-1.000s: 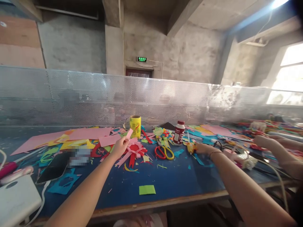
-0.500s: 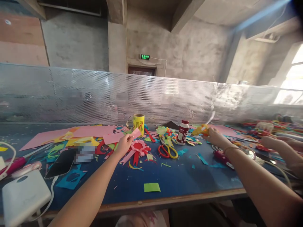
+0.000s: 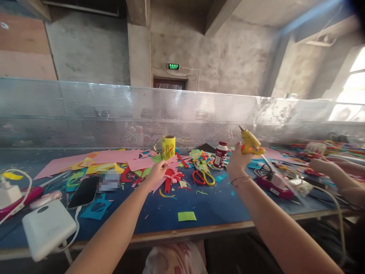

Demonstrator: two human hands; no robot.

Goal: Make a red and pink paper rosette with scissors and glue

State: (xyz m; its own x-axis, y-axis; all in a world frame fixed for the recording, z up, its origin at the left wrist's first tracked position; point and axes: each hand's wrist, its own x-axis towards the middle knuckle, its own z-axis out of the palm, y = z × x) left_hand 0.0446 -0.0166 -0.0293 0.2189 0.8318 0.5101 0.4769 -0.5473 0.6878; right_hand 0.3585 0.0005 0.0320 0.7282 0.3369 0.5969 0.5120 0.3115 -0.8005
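My left hand [image 3: 157, 172] is closed in a pinch on a small piece of pink paper [image 3: 172, 163], above a red and pink paper rosette [image 3: 174, 176] that lies on the blue table. My right hand [image 3: 238, 160] is wrapped round a yellow hot glue gun [image 3: 251, 142], raised above the table with its nozzle tilted up and to the left. A small light glows orange on the gun's side. Between my hands lie scissors [image 3: 203, 177] with one red and one yellow handle. My right thumb partly hides the gun's handle.
Coloured paper scraps cover the back, with a yellow tape roll [image 3: 169, 147] and a maroon-capped bottle [image 3: 220, 156]. A green paper rectangle [image 3: 187, 216] lies in front. Phone [image 3: 82, 192] and white power bank [image 3: 51, 228] are left; a magenta power strip [image 3: 275, 187] and another person's hands [image 3: 327, 173] are right.
My right hand has lifted the glue gun and brought it left, turning it nozzle-up. My left hand has shifted slightly right with the pink paper. The whole view has shifted a little.
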